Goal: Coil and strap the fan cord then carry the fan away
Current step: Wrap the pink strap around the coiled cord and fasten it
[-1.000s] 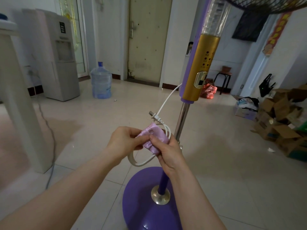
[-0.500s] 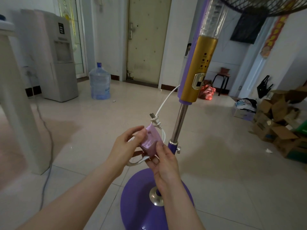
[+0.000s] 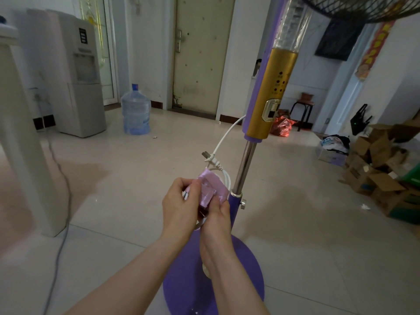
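A standing fan (image 3: 271,103) with a gold control column, steel pole and purple round base (image 3: 245,280) stands right in front of me. Its white cord (image 3: 221,142) runs from the column down to a small coil held at chest height, with the plug (image 3: 210,159) sticking up above it. A shiny pink strap (image 3: 212,188) is wrapped around the coil. My left hand (image 3: 179,208) pinches the coil and the strap's left side. My right hand (image 3: 216,219) grips the strap's lower end. Most of the coil is hidden by my hands.
A white table leg (image 3: 27,155) stands at the left with a grey cable (image 3: 61,201) trailing on the tiled floor. A water dispenser (image 3: 75,73) and a water bottle (image 3: 136,112) are at the back left. Cardboard boxes (image 3: 384,176) are piled at the right, a stool (image 3: 303,110) behind.
My hands have closed in on the bundle. The pink strap has been pulled further around the coil, and the loose loop that hung below my hands is now mostly hidden.
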`<state>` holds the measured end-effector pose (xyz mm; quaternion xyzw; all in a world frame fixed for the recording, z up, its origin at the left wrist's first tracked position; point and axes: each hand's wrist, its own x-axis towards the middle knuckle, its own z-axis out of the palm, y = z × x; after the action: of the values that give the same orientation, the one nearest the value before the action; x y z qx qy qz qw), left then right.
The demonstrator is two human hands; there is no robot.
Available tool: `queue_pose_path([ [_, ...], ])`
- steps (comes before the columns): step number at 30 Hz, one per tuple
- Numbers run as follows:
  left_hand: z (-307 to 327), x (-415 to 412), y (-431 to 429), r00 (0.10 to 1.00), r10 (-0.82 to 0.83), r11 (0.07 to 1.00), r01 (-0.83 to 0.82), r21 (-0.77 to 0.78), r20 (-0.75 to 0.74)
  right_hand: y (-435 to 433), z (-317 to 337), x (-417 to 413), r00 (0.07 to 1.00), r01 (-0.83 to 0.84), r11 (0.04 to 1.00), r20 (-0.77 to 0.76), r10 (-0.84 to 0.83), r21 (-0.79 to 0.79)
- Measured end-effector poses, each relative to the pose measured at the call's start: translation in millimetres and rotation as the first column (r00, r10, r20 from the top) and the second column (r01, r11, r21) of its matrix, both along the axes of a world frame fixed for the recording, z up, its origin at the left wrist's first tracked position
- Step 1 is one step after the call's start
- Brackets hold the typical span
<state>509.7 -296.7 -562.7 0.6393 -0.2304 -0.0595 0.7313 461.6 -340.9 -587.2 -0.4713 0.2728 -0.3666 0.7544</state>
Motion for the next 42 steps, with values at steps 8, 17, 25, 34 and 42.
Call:
queue_pose_path([
  [8,0.1,8.9,-4.5,0.987,-0.022,0.999,0.017,-0.033,-0.162,-4.2,-0.1,1.8,1.0,-0.032,0.996,-0.002,0.032,-0.081],
  [17,-1.1,25.5,10.0,0.986,-0.13,0.971,0.105,0.215,0.107,-17.1,-6.8,-9.5,0.998,-0.018,0.997,0.06,0.023,-0.074],
  [25,-3.7,9.9,12.6,0.92,-0.047,0.944,-0.086,0.318,0.39,-15.0,1.4,-12.2,0.996,-0.001,0.994,-0.092,-0.01,-0.111],
  [34,-32.0,-5.1,26.9,0.903,0.085,0.968,-0.176,0.182,0.421,-37.1,-1.2,0.3,0.988,-0.071,0.995,-0.14,0.06,-0.074],
  [42,-29.9,11.5,1.5,0.967,-0.151,0.902,0.05,0.429,0.204,-41.1,-4.2,2.8,0.886,-0.318,0.898,-0.434,0.167,-0.305],
])
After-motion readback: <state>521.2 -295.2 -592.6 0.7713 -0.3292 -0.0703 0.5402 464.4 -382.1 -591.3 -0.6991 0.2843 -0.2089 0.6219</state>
